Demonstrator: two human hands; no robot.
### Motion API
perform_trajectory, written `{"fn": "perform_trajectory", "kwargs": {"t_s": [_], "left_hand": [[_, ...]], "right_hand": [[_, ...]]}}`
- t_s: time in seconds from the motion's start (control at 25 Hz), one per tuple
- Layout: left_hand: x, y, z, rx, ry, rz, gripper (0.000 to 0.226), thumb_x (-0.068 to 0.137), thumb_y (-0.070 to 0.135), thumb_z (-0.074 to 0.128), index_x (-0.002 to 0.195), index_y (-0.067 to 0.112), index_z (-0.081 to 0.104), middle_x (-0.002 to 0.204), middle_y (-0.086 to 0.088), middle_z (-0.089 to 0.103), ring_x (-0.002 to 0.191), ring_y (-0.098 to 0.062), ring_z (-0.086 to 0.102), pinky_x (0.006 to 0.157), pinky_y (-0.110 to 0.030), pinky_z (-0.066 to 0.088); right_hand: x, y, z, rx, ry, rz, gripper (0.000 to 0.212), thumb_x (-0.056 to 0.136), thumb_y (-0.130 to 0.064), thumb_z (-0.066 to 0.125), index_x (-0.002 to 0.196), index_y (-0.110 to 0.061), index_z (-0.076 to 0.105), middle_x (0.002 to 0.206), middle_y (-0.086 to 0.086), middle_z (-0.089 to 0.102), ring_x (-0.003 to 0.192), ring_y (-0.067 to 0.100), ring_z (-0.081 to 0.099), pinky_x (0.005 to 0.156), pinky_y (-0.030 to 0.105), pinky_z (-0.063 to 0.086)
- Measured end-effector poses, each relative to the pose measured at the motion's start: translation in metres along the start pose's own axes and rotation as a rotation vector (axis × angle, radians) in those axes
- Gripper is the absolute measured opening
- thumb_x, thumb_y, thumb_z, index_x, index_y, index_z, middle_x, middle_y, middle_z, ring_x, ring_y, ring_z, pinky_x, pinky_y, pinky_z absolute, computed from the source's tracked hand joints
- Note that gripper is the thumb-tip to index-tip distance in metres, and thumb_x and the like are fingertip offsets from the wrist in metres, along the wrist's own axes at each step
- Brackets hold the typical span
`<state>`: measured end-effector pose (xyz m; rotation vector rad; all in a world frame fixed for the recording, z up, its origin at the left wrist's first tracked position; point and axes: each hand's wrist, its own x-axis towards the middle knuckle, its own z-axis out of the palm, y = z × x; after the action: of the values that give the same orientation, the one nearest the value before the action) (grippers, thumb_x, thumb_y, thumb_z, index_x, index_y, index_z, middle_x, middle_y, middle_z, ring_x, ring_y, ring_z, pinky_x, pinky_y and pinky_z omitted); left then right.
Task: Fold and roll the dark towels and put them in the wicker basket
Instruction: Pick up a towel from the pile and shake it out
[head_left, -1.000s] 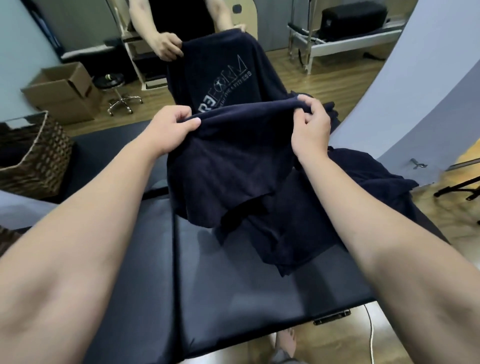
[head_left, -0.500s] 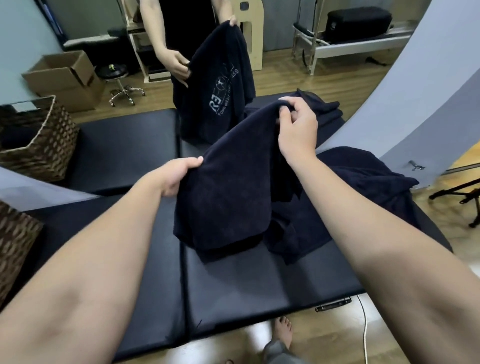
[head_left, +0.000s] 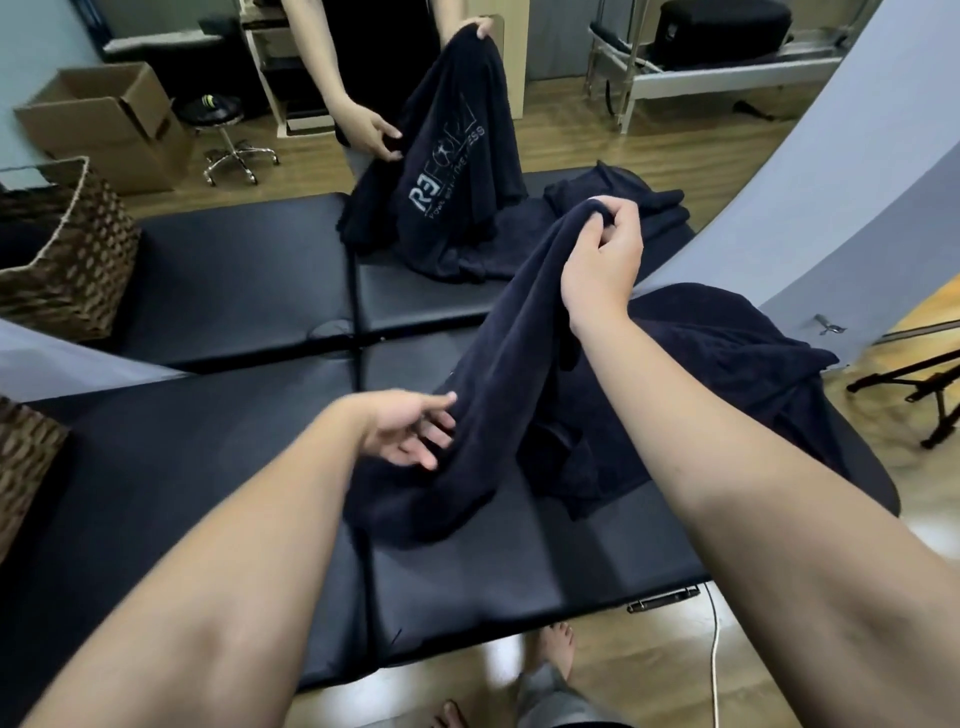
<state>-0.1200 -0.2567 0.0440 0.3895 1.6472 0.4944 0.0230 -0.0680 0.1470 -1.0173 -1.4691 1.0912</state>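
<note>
The right hand (head_left: 602, 260) is raised over the middle of the black padded worktop (head_left: 519, 561), its thumb and curled fingers pinching the top edge of a dark navy terry towel (head_left: 498, 395). The towel hangs from that pinch in a long slanted drape, and its lower end lies bunched on the worktop. The left hand (head_left: 410, 431) is lower and nearer, palm turned up, fingers straight and spread, the fingertips (head_left: 441, 410) touching the left side of the hanging cloth without gripping it.

At least four dark towels can be counted: the one held; a rumpled navy towel heap (head_left: 727, 364) lying on the worktop just behind and right of the right forearm, partly hidden by it; a navy towel with pale printed lettering (head_left: 447, 171) held up by a second person's two hands (head_left: 371, 130) across the worktop; and a flat folded dark towel pile (head_left: 639, 208) at the far right, how many layers cannot be told. Two woven wicker baskets show: a brown rectangular wicker basket (head_left: 67, 260) at the far left of the worktop, and the corner of another wicker basket (head_left: 21, 467) at the left edge.

Beyond are a brown cardboard box (head_left: 109, 119), a black round stool on a chrome base (head_left: 218, 119), and a pale grey backdrop sheet (head_left: 831, 171) curving down at the right. Bare feet (head_left: 556, 649) stand on the wooden floor (head_left: 649, 675) below the worktop's near edge.
</note>
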Motion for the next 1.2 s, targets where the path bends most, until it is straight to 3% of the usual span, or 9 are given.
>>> {"fn": "perform_trajectory", "kwargs": {"t_s": [0.12,0.24,0.4,0.52,0.6,0.72,0.84,1.0,1.2], "left_hand": [[0.029,-0.013,0.038,-0.066,-0.043,0.005,0.063,0.095,0.072,0.039,0.132,0.022,0.051,0.130,0.000,0.062,0.102,-0.023,0.070,0.082,-0.044,0.054],[0.037,-0.001,0.053,-0.115,0.093,0.175,0.064,0.086,0.078,0.051,0.133,0.035,0.050,0.131,0.010,0.056,0.117,-0.019,0.062,0.087,-0.047,0.051],[0.042,0.025,0.070,-0.012,0.242,0.547,0.050,0.080,0.055,0.080,0.119,0.029,0.063,0.118,0.009,0.066,0.110,-0.013,0.063,0.089,-0.027,0.050],[0.050,0.039,0.093,0.046,0.263,0.673,0.081,0.071,0.050,0.087,0.138,0.038,0.043,0.131,0.010,0.057,0.107,-0.011,0.060,0.096,-0.030,0.051],[0.054,0.047,0.101,-0.002,0.493,0.704,0.092,0.068,0.057,0.085,0.142,0.047,0.031,0.132,0.012,0.050,0.105,-0.012,0.057,0.091,-0.031,0.050],[0.054,0.067,0.099,0.018,0.783,0.778,0.055,0.079,0.053,0.077,0.124,0.039,0.049,0.116,0.011,0.049,0.107,-0.015,0.053,0.091,-0.039,0.050],[0.050,0.075,0.078,0.052,0.776,0.891,0.025,0.094,0.040,0.064,0.096,0.016,0.059,0.098,0.001,0.060,0.094,-0.018,0.058,0.088,-0.042,0.050],[0.031,0.072,0.034,-0.119,0.791,0.968,0.036,0.094,0.042,0.059,0.085,0.007,0.055,0.074,0.002,0.056,0.068,-0.009,0.049,0.068,-0.035,0.044],[-0.010,0.099,0.001,-0.095,0.813,1.011,0.052,0.094,0.048,0.060,0.084,-0.003,0.055,0.072,-0.003,0.051,0.067,-0.012,0.047,0.066,-0.034,0.043]], "right_hand": [[-0.009,0.000,0.007,0.011,-0.009,-0.036,0.021,0.103,-0.013,0.045,0.109,-0.021,0.063,0.091,-0.017,0.065,0.082,-0.005,0.061,0.082,0.018,0.050],[-0.009,0.002,0.007,0.012,-0.023,-0.064,0.022,0.102,-0.012,0.046,0.109,-0.022,0.064,0.087,-0.019,0.063,0.079,-0.006,0.060,0.080,0.014,0.048],[-0.007,0.001,0.002,0.044,0.016,-0.067,0.022,0.100,-0.013,0.048,0.105,-0.026,0.065,0.088,-0.017,0.066,0.084,0.004,0.064,0.086,0.030,0.054],[-0.004,-0.004,0.002,0.078,0.035,-0.060,0.021,0.100,-0.013,0.049,0.104,-0.026,0.065,0.094,-0.011,0.069,0.085,0.008,0.066,0.086,0.034,0.056],[0.000,-0.006,0.001,0.093,0.038,-0.068,0.021,0.100,-0.014,0.049,0.104,-0.028,0.064,0.093,-0.006,0.071,0.081,0.008,0.065,0.083,0.035,0.057],[0.006,-0.007,-0.001,0.091,0.013,-0.067,0.019,0.100,-0.015,0.050,0.106,-0.026,0.065,0.096,-0.001,0.072,0.084,0.010,0.067,0.082,0.033,0.057],[0.010,-0.004,-0.006,0.066,0.016,-0.069,0.022,0.101,-0.012,0.048,0.108,-0.025,0.065,0.097,-0.011,0.070,0.087,0.001,0.066,0.085,0.026,0.055],[0.026,0.007,-0.021,-0.094,-0.034,0.013,0.026,0.105,-0.014,0.038,0.111,-0.027,0.060,0.096,-0.019,0.062,0.091,-0.002,0.060,0.083,0.018,0.048],[0.018,0.022,-0.015,-0.098,-0.177,0.075,0.023,0.102,-0.020,0.048,0.122,-0.031,0.053,0.094,-0.012,0.063,0.090,0.007,0.061,0.086,0.023,0.050]]}}
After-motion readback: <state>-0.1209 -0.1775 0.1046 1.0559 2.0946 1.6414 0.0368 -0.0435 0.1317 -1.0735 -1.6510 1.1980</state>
